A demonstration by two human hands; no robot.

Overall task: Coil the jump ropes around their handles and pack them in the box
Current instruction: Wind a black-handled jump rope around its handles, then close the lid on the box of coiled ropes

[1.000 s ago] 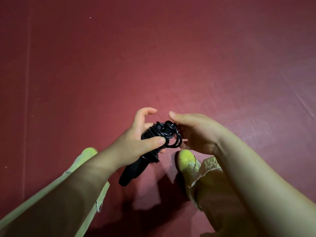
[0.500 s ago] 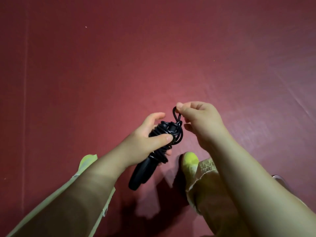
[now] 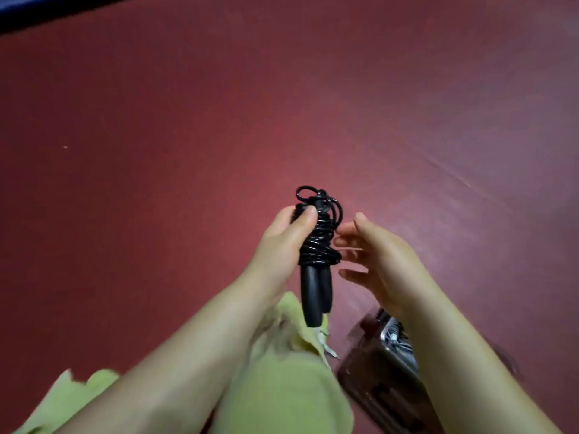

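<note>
Head view: left hand (image 3: 282,245) grips black coiled jump rope (image 3: 318,245) upright; right hand (image 3: 376,255) released.

Left grip (image 3: 282,242) clenched, right (image 3: 379,255) spread.

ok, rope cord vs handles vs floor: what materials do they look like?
Cord: likely glossy PVC or plastic; bright glints on the coils. Handles: matte black, possibly foam or rubber; no shine. Floor: dull red mat, maybe vinyl or rubber; a seam shows.
</note>
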